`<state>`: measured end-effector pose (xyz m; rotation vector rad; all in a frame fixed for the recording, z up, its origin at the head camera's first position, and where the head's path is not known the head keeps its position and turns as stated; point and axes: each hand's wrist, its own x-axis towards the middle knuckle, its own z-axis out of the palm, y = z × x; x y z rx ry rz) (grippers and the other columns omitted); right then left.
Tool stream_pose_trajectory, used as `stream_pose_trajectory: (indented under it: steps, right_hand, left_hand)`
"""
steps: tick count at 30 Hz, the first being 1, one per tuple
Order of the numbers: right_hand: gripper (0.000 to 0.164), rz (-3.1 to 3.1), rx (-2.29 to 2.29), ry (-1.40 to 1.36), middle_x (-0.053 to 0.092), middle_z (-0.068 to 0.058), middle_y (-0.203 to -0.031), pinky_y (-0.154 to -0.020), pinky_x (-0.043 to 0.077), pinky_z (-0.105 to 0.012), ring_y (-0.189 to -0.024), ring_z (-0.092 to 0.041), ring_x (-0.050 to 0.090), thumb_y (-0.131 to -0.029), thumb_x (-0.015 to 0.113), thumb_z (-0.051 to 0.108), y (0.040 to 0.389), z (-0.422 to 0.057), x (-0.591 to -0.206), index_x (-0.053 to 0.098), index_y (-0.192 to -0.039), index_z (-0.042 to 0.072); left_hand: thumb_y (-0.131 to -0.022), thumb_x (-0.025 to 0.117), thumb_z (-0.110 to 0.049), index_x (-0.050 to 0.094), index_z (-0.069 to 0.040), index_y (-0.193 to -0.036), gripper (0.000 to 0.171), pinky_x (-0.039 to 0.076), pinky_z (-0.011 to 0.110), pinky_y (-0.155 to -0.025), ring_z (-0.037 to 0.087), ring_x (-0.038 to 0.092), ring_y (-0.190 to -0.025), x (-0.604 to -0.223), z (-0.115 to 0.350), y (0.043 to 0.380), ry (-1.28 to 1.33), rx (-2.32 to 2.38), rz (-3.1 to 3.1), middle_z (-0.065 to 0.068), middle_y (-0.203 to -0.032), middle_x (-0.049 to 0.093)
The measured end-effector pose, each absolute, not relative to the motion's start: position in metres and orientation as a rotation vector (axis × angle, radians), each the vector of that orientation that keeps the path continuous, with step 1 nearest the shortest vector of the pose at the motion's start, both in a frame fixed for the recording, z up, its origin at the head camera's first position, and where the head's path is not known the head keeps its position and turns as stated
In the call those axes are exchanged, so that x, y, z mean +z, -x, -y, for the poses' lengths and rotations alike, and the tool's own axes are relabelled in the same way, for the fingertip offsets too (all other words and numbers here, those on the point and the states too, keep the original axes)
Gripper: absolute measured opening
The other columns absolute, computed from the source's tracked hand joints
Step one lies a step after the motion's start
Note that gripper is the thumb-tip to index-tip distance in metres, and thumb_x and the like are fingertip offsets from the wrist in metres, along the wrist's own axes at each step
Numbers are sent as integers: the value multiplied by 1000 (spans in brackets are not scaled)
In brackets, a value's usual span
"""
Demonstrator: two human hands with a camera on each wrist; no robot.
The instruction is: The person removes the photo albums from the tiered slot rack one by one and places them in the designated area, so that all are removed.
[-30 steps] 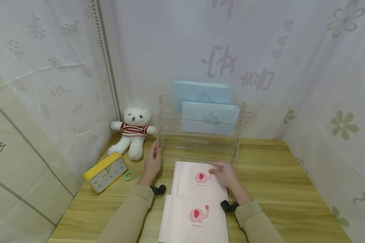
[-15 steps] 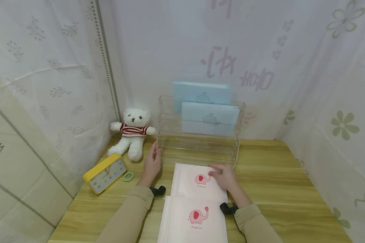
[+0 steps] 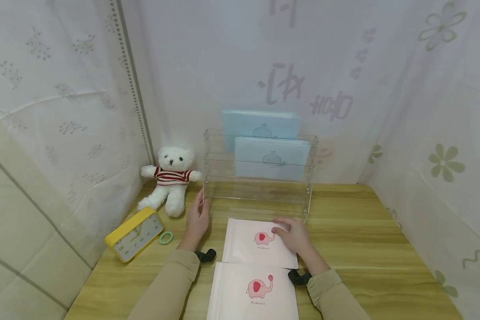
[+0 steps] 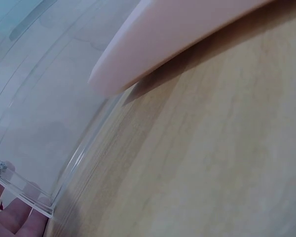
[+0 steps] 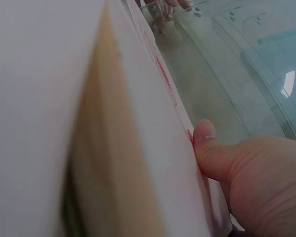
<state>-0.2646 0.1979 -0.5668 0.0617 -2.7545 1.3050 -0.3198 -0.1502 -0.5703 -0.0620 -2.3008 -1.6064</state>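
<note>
One pink elephant booklet [image 3: 250, 249], the farther of two at a wooden table [image 3: 364, 249], is pinched at its upper right edge by the right hand [image 3: 294, 236], thumb on the cover, in front of a clear acrylic rack [image 3: 256, 191]; the left hand [image 3: 198, 218] curls its fingers around the rack's left side. Blue whale booklets [image 3: 256, 151] stand in the rack.

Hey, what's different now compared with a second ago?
Nothing visibly moved on its own: everything in the head view slid slightly left and down together, likely camera motion. Nothing was taken hold of or let go. The left hand stays at the left end of the clear rack; the right hand still holds the far pink book. The near pink book, blue books, bear and clock stayed put.
</note>
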Motion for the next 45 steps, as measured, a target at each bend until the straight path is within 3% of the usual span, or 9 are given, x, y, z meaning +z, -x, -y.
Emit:
stream_pose_trajectory:
  steps: [10, 16, 20, 30, 35, 40, 45]
  right_hand:
    - [24, 2753, 1259, -56, 80, -13, -135, -116, 53, -63, -138, -42, 68, -96, 88, 23, 259, -193, -560, 86, -120, 21]
    - [22, 2815, 1135, -23, 77, -15, -137, -110, 56, -64, -134, -44, 69, -104, 79, 29, 254, -198, -547, 85, -122, 19]
    - [25, 2810, 1065, -18, 77, -18, -137, -105, 59, -63, -129, -44, 71, -107, 75, 30, 251, -202, -528, 84, -124, 15]
    - [24, 2417, 1036, -254, 79, -21, -117, -93, 64, -58, -105, -40, 75, -102, 82, 21, 270, -207, -457, 81, -118, 3]
    - [46, 2290, 1098, -185, 71, -29, -130, -104, 57, -63, -117, -49, 68, -102, 82, 25, 292, -212, -407, 67, -134, -4]
    - [68, 2294, 1068, -133, 56, -25, -150, -114, 52, -62, -132, -46, 60, -103, 81, 37, 310, -218, -374, 51, -152, 1]
    - [82, 2353, 1010, -85, 47, -24, -154, -113, 52, -59, -135, -43, 56, -103, 77, 50, 324, -222, -358, 41, -161, 4]
  left_hand:
    - [-118, 53, -27, 43, -27, -171, 54, 53, 68, -115, 49, 64, -141, -569, 152, 317, 50, -1624, 2299, 24, -164, 56]
    - [-119, 52, -28, 41, -28, -172, 54, 52, 68, -115, 48, 63, -143, -569, 150, 318, 35, -1646, 2311, 24, -165, 55]
    - [-118, 53, -30, 43, -30, -171, 53, 53, 67, -115, 48, 65, -141, -567, 149, 318, 39, -1639, 2302, 23, -165, 55]
    - [-118, 53, -27, 43, -30, -170, 53, 56, 68, -109, 48, 67, -137, -569, 150, 318, 37, -1615, 2301, 25, -162, 58]
    - [-119, 52, -30, 43, -29, -171, 53, 55, 68, -111, 48, 66, -139, -570, 151, 319, 49, -1613, 2299, 24, -163, 57]
    - [-119, 51, -31, 41, -32, -171, 53, 55, 68, -112, 47, 65, -140, -570, 151, 319, 44, -1632, 2313, 24, -163, 57]
    - [-119, 51, -31, 41, -32, -171, 53, 54, 68, -113, 47, 65, -141, -569, 151, 318, 41, -1637, 2314, 23, -164, 57]
